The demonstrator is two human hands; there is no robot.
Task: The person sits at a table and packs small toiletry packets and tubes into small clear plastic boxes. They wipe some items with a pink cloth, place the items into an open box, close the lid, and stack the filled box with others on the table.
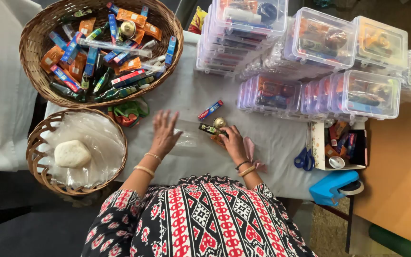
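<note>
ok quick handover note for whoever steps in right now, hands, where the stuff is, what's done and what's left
Left hand: open, fingers spread, flat over a clear plastic bag on the white table cloth; holds nothing.
Right hand: resting on a small pile by the bag: a dark sachet, a small gold tin, an orange packet. Whether it grips any is unclear.
A loose blue and red packet lies just beyond.
Supply: big wicker basket of packets and bottles, far left.
Done: stacks of filled, closed clear plastic boxes, far right.
Left: this pile is not bagged yet.
</note>
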